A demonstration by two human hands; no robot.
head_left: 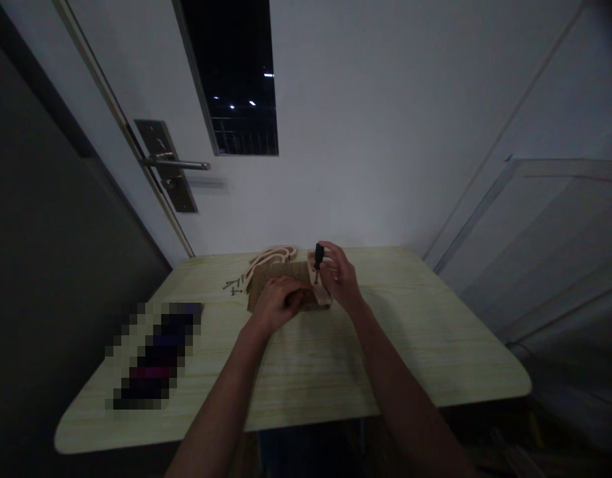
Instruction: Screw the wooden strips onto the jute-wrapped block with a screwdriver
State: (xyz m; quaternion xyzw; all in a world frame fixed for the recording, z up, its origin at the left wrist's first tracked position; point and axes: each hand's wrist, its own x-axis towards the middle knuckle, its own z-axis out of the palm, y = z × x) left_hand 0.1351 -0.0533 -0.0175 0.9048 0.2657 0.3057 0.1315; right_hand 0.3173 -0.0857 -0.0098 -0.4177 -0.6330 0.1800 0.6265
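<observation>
Dim, greyish overall. Door (385, 119) flatly lit at 12 o'clock; window (231, 60) black at 11, small glaring lights (252, 103) inside. Handle (186, 164) casts soft shadow at 10. Left hand (280, 297), right hand (340, 275) underlit, detail soft. Pixelated patch (159, 352) at 8. Edges stretched, darkened.

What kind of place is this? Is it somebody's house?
It's probably a room indoors, but I can't tell if it's a house. There's a white door with a metal handle, a dark window, and a table where the right hand holds a screwdriver.
</observation>
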